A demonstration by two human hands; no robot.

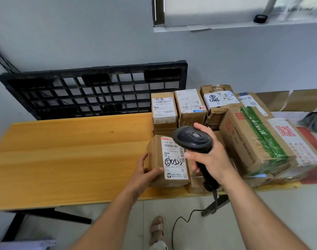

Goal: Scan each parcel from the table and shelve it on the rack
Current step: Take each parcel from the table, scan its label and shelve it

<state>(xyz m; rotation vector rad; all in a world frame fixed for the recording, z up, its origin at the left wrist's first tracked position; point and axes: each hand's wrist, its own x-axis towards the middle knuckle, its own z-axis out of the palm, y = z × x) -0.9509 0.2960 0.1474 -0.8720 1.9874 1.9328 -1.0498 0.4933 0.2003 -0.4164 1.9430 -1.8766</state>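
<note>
The wooden table (63, 159) was crowded at its right end by stacked parcels (253, 141), which could have been toppled by a knock from the forearm. The labelled parcel (169, 159) stood at the table's front edge, held by the left hand (145, 175) with its fingers curled round the side. If released early, the parcel could have been tipped off. The scanner (193, 139), above the table's front edge, was gripped in the right hand (212, 159). A neighbouring barcode could have been read through skewed aim. The cable (179, 221), hung below the table, could have been snagged.
</note>
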